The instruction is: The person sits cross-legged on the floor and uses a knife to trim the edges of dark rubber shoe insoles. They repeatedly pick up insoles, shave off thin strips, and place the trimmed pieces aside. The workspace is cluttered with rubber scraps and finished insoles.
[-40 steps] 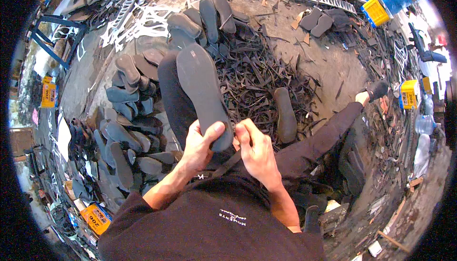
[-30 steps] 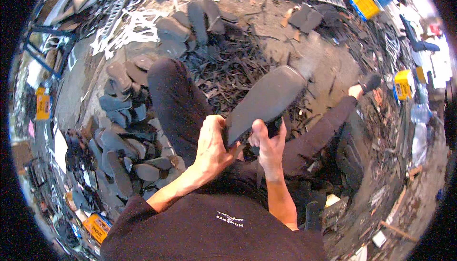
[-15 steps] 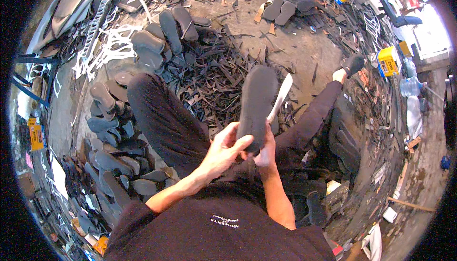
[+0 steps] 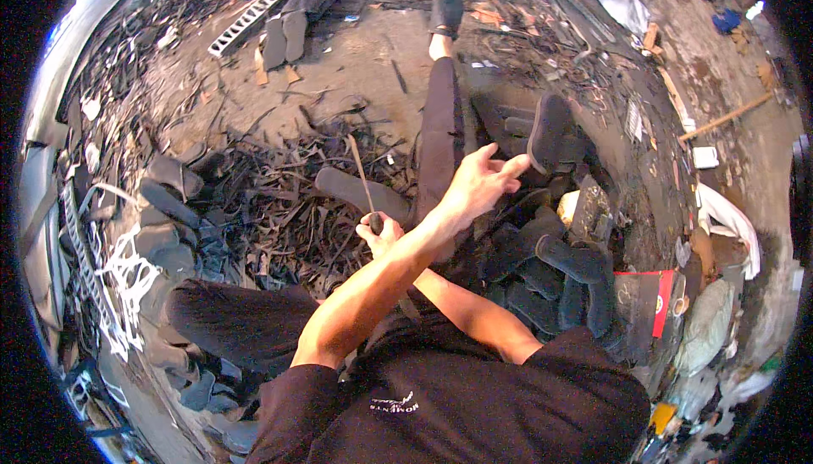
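My left hand (image 4: 484, 183) reaches across to the right, over my right arm, its fingers spread. Its fingertips are at the lower edge of a dark grey shoe sole (image 4: 553, 129); whether they touch it, I cannot tell. My right hand (image 4: 383, 233) is closed round the dark handle of a knife (image 4: 362, 169), whose long thin blade points up and away from me. Behind the knife, another dark sole (image 4: 347, 188) slants beside my right leg. More dark soles (image 4: 576, 265) are heaped to the right of my lap.
A mound of dark cut strips (image 4: 279, 210) lies between my legs. Soles (image 4: 169, 201) are stacked along the left, near white cut-out netting (image 4: 127, 282). Two soles (image 4: 286, 36) lie farther off by a perforated strip (image 4: 262, 7). A wooden stick (image 4: 727, 115) lies at right.
My view has turned right. My left hand has left the sole held before me and swung right across my other arm. The right hand keeps the knife, lower and to the left.
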